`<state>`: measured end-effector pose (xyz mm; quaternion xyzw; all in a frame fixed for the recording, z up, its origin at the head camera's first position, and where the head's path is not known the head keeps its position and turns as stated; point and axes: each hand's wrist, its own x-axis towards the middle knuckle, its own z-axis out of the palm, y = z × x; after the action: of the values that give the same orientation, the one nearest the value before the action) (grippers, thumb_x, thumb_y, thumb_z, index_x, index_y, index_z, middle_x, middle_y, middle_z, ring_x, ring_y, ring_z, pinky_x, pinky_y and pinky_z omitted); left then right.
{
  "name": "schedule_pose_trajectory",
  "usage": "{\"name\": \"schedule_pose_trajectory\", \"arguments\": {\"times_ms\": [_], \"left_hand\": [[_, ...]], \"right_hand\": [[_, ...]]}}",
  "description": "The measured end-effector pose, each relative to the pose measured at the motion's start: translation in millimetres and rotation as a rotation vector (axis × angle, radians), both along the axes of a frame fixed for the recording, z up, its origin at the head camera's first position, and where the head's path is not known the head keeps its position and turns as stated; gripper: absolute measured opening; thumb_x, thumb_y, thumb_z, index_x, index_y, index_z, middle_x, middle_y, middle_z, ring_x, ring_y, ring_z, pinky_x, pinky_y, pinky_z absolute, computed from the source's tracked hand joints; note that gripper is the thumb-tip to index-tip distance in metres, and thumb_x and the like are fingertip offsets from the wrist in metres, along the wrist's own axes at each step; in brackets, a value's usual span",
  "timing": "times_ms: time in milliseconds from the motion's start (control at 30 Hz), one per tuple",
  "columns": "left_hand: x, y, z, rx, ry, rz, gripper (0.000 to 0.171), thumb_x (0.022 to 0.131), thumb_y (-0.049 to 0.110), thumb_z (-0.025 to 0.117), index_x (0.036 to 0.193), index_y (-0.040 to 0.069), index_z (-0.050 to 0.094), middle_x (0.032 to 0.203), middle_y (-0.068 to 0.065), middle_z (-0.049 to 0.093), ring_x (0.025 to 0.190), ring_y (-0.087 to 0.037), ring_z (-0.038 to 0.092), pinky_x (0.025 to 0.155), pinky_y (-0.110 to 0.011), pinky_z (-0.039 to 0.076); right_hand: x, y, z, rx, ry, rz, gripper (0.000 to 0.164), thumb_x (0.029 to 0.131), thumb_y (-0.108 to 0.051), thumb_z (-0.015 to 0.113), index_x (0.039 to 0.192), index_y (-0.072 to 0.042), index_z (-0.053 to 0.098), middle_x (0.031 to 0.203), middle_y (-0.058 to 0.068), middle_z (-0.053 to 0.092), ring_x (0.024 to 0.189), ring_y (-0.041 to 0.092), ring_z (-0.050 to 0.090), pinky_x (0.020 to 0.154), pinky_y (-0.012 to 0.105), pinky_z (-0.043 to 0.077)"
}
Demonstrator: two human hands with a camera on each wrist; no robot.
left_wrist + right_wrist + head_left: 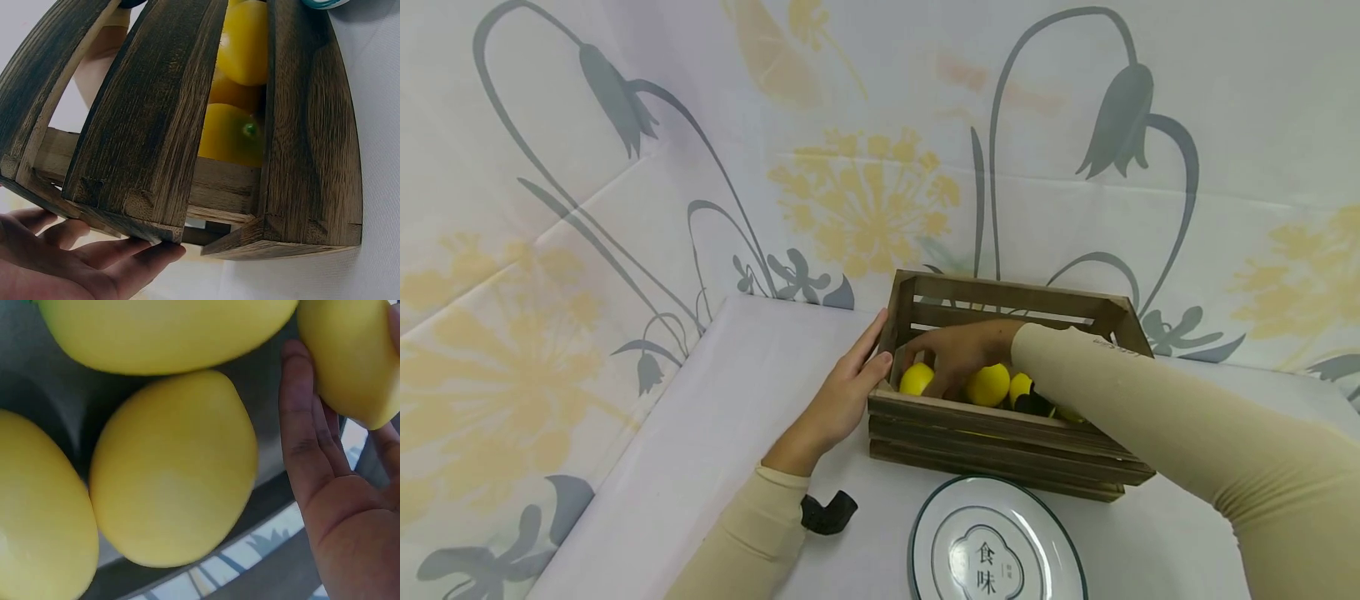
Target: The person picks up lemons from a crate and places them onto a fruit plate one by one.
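Head: wood-slatted crate [985, 418], rounded fruit [916, 379]

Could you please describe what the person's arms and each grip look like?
The left sleeve and right sleeve are beige, long and close-fitting. The right one carries a small dark marking near the wrist, too small to read. Neither the left grip nor the right grip wears a glove. A black piece shows beside the left sleeve.

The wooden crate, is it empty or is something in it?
Not empty: several yellow fruits lie inside the wooden crate, visible through its open top and between its slats.
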<state>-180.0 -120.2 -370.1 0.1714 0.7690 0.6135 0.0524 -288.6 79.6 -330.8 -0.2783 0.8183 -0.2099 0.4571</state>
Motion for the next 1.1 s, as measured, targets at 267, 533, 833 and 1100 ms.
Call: {"name": "schedule_pose_trajectory", "arguments": {"times_ms": [267, 533, 833, 1100], "left_hand": [[-0.2, 2.1, 1.8, -0.001, -0.005, -0.001, 0.057, 0.109, 0.035, 0.036, 0.161, 0.037, 0.011, 0.167, 0.015, 0.008, 0.156, -0.016, 0.007, 0.125, -0.053, 0.013], [0.7, 1.0, 3.0, -0.017, -0.016, 0.004, 0.056, 0.109, 0.037, 0.036, 0.160, 0.040, 0.012, 0.166, 0.016, 0.009, 0.156, -0.016, 0.008, 0.125, -0.054, 0.013], [-0.1, 0.9, 1.2, -0.019, -0.026, -0.004, 0.057, 0.108, 0.045, 0.036, 0.160, 0.041, 0.011, 0.166, 0.018, 0.008, 0.156, -0.018, 0.008, 0.125, -0.055, 0.013], [0.9, 1.6, 1.2, -0.022, -0.013, 0.013, 0.056, 0.109, 0.039, 0.036, 0.160, 0.040, 0.012, 0.167, 0.015, 0.009, 0.156, -0.020, 0.008, 0.124, -0.056, 0.013]], "right_hand": [[-1.6, 4.4, 18.2, 0.009, 0.146, 0.032, 0.053, 0.085, -0.035, 0.080, 0.130, -0.023, 0.055, 0.124, 0.005, 0.059, 0.101, 0.018, 0.065, 0.096, 0.038, 0.054], [-1.7, 9.5, 33.9, -0.015, 0.225, 0.048, 0.055, 0.084, -0.039, 0.080, 0.131, -0.024, 0.055, 0.134, 0.006, 0.056, 0.121, 0.027, 0.054, 0.107, 0.049, 0.046], [1.4, 19.3, 49.8, -0.076, 0.226, -0.060, 0.069, 0.082, -0.037, 0.082, 0.141, -0.017, 0.051, 0.142, 0.007, 0.051, 0.125, 0.028, 0.053, 0.104, 0.044, 0.050], [8.8, 29.3, 61.9, -0.139, 0.214, -0.158, 0.055, 0.082, -0.033, 0.084, 0.129, -0.024, 0.057, 0.133, 0.008, 0.050, 0.111, 0.027, 0.054, 0.096, 0.039, 0.052]]}}
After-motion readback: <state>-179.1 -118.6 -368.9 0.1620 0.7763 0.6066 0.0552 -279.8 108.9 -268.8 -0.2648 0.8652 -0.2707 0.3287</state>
